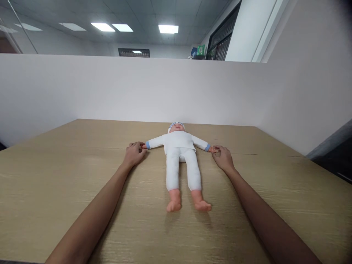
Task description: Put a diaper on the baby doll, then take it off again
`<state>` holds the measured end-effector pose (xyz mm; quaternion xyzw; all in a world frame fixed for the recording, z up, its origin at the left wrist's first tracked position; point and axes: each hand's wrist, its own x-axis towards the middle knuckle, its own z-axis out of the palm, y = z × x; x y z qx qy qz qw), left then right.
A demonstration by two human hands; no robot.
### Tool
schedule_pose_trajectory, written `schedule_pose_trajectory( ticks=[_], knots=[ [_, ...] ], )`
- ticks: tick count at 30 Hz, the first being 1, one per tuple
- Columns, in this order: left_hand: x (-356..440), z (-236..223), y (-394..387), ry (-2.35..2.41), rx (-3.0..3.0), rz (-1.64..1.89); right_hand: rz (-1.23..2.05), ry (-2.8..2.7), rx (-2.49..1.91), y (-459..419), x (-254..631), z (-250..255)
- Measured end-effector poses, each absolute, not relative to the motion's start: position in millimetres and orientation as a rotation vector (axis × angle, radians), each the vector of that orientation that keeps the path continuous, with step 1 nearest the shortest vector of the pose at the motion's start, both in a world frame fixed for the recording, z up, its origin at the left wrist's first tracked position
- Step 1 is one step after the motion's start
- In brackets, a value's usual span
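Note:
A baby doll lies on its back on the wooden table, its feet toward me. It wears a white top and white trousers with blue cuffs, and a white headband or cap with blue lettering. Both of its arms are stretched out to the sides. My left hand is closed at the doll's hand on the left, fingers against the small fingers. On the other side, my right hand pinches the doll's other hand. The doll's bare feet rest apart from each other.
Behind the table stands a low white partition, and a white wall rises at the right. A dark object sits beyond the table's right edge. Thin seams cross the tabletop near the doll's hands.

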<state>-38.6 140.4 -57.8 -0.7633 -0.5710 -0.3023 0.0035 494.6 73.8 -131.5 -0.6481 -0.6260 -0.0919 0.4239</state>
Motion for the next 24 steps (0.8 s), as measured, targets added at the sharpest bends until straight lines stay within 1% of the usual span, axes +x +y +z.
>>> schedule_pose_trajectory(
  ticks=[7, 24],
  knots=[
    [-44.0, -59.9, 148.4, -1.910, -2.303, -1.009, -0.200, -1.526, -1.685, 74.1, 499.8, -134.3],
    [-45.9, -61.8, 151.6, -2.006, -2.246, -0.924, -0.194, -1.501, -1.722, 72.2, 497.2, -129.1]
  ],
)
